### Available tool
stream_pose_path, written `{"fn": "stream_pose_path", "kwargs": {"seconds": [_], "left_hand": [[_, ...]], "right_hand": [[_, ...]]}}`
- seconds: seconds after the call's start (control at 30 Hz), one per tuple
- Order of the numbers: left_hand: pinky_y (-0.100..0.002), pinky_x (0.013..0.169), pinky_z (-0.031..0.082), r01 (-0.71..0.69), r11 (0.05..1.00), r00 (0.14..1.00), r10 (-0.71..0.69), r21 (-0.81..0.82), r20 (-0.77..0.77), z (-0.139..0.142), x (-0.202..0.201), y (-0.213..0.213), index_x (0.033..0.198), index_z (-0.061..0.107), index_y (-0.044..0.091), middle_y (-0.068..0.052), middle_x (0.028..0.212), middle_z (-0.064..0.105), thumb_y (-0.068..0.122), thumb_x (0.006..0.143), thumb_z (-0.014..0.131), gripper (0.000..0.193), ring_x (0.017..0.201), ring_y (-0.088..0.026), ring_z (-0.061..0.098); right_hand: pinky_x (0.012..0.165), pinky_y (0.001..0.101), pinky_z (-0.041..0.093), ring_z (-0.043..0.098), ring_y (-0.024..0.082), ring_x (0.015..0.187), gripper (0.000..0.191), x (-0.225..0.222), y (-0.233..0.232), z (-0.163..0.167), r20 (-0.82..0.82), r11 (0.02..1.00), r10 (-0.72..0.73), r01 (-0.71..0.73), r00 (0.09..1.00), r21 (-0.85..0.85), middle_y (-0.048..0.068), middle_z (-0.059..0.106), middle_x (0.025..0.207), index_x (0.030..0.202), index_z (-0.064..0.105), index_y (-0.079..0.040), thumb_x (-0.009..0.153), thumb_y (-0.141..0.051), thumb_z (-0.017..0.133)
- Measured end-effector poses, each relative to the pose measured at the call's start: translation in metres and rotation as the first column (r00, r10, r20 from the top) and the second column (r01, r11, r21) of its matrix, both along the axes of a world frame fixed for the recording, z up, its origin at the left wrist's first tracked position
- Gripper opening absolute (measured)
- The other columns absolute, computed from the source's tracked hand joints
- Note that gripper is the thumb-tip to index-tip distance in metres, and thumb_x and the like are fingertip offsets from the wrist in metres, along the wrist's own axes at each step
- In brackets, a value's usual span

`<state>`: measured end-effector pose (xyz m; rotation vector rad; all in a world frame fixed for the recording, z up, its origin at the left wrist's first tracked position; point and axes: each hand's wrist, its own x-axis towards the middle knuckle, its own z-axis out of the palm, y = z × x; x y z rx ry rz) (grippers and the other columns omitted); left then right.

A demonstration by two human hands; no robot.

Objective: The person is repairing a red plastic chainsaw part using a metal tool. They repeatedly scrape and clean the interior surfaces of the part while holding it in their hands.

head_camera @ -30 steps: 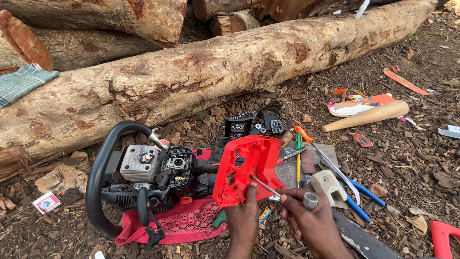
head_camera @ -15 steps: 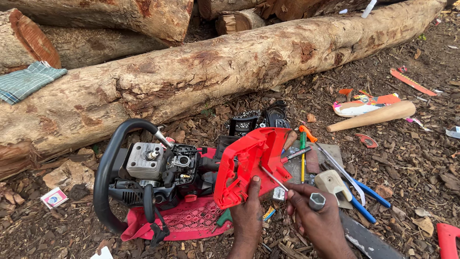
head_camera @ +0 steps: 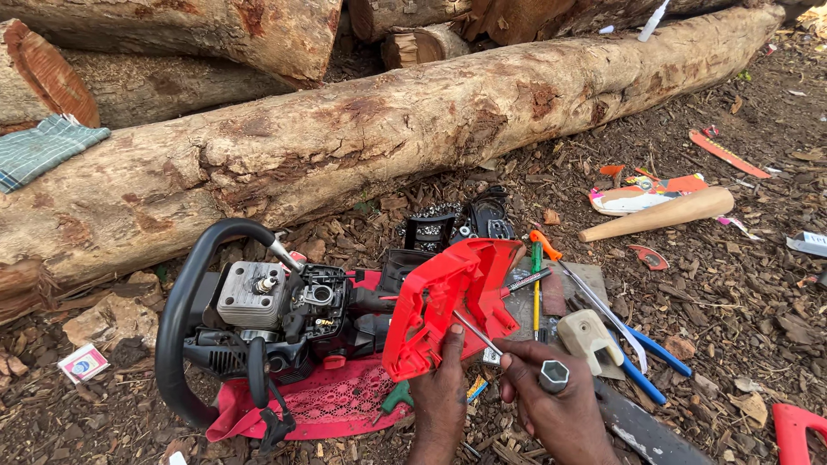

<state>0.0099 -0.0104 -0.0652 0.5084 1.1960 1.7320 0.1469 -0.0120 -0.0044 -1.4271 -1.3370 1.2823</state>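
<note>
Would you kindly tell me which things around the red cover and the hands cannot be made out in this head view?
- Tip of the metal tool: hidden behind the red cover.
- Left hand and right hand: wrists cut off by the bottom edge.
- Red part: cut by the lower right corner.
- Small card: print too small.
- Engine's underside: hidden on the red cloth.

Both hands cut off at the wrist by the bottom edge: left hand (head_camera: 441, 405), right hand (head_camera: 560, 413). Red tool (head_camera: 797, 430) clipped at the bottom-right corner. Screwdriver (head_camera: 398, 398) mostly hidden under the red cover (head_camera: 452, 301). Guide bar (head_camera: 642, 430) partly behind the right hand.
</note>
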Motion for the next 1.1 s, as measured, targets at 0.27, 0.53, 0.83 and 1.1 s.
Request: {"fn": "stream_pose_path", "kwargs": {"seconds": [0.27, 0.53, 0.83, 1.1], "left_hand": [[-0.038, 0.085, 0.052, 0.056, 0.991, 0.996, -0.064, -0.122, -0.057, -0.005, -0.005, 0.006, 0.127, 0.065, 0.006, -0.011, 0.11, 0.071, 0.026, 0.095, 0.066, 0.038, 0.096, -0.021, 0.065], [-0.038, 0.085, 0.052, 0.053, 0.996, 0.997, -0.056, -0.071, -0.046, -0.014, -0.009, 0.01, 0.125, 0.066, 0.004, -0.01, 0.108, 0.071, 0.023, 0.093, 0.066, 0.037, 0.094, -0.019, 0.066], [-0.037, 0.091, 0.053, -0.009, 1.0, 0.994, 0.006, -0.024, -0.106, -0.01, -0.008, 0.008, 0.13, 0.061, 0.005, -0.009, 0.115, 0.072, 0.021, 0.092, 0.066, 0.041, 0.102, -0.019, 0.068], [-0.036, 0.087, 0.058, 0.013, 0.999, 0.994, -0.01, 0.029, -0.111, -0.007, -0.003, 0.008, 0.148, 0.042, 0.005, -0.015, 0.122, 0.065, 0.018, 0.093, 0.064, 0.061, 0.1, -0.021, 0.068]], "right_hand": [[0.042, 0.0274, 0.037, 0.051, 0.009, 0.045, 0.027, 0.011, 0.012, 0.012, 0.232, 0.998, 0.062, -0.068, 0.971, 0.016, 0.007, 0.071, 0.059, 0.114, 0.081, -0.004, 0.093, -0.018, 0.073], [0.049, 0.027, 0.046, 0.059, 0.008, 0.052, 0.027, 0.02, 0.023, 0.026, 0.408, 0.978, 0.106, -0.169, 0.907, 0.121, 0.003, 0.072, 0.059, 0.112, 0.083, -0.008, 0.092, -0.021, 0.07], [0.05, 0.0282, 0.05, 0.066, 0.009, 0.054, 0.025, 0.008, 0.01, 0.026, 0.443, 0.991, 0.098, -0.129, 0.891, 0.041, 0.003, 0.076, 0.061, 0.112, 0.08, -0.009, 0.094, -0.024, 0.072], [0.051, 0.0295, 0.059, 0.076, 0.008, 0.054, 0.033, 0.004, 0.003, 0.023, 0.536, 0.956, -0.022, -0.139, 0.844, 0.259, 0.004, 0.078, 0.062, 0.118, 0.077, -0.01, 0.089, -0.021, 0.069]]}}
